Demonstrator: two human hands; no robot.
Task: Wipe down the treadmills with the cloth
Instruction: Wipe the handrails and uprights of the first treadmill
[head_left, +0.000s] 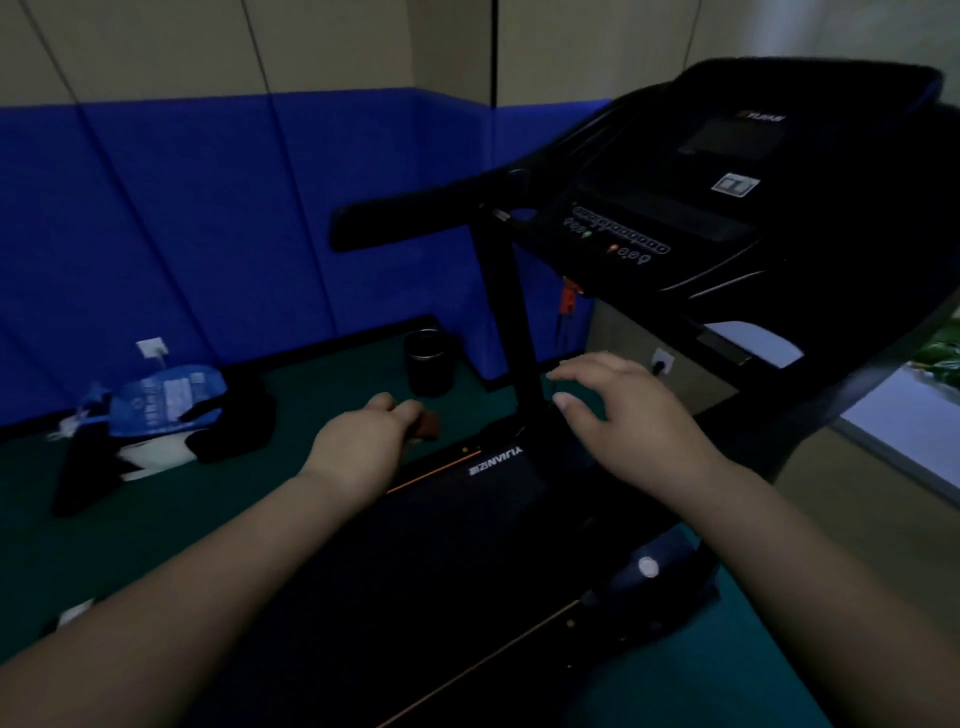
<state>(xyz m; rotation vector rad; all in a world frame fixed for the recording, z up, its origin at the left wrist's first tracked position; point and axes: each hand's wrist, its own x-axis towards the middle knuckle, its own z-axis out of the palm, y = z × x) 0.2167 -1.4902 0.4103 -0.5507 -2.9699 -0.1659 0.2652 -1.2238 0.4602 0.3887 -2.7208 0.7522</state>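
Treadmill (519, 519) fills the middle and right of the head view, its dark deck running toward the camera and its console (675, 208) raised at upper right. The left hand (363, 441) is closed around a small brownish cloth (428, 426), holding it just above the front cover of the deck, near the orange stripe (436, 470). The right hand (623, 415) is empty, fingers spread and loose, hovering beside the black upright post (514, 322). On the green floor (311, 374) at left lie a blue bag (166, 397) and a dark cup (428, 364).

I judge the step is wiping the front cover. To do it well, press the cloth flat, not bunched, and pass along the stripe in overlapping strokes; the free hand could steady on the post.
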